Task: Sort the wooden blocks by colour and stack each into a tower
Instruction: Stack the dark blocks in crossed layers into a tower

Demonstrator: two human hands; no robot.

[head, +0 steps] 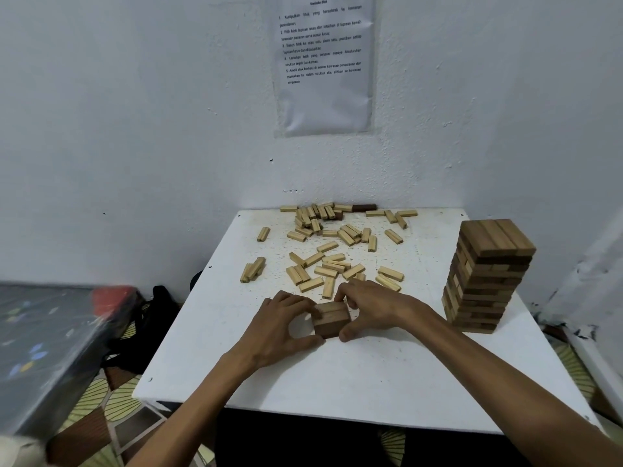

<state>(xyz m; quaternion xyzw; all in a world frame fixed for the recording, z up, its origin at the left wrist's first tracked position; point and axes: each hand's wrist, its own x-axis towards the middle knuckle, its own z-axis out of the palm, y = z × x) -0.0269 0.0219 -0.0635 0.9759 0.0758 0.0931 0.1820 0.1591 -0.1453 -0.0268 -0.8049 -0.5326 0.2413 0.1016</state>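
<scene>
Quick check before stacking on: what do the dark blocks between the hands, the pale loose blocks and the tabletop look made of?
The dark block stack: wood, brown, perhaps stained, matt; grain lines show. The pale loose blocks: light bare-looking wood, matt. The tabletop: probably white painted or laminated board; smooth, with speckled chips toward the back.

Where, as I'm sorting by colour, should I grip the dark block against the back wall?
Probably its free right end, coming from the right: the dark block lies lengthwise against the wall, hiding its rear face, and a light block abuts its left end.
</scene>
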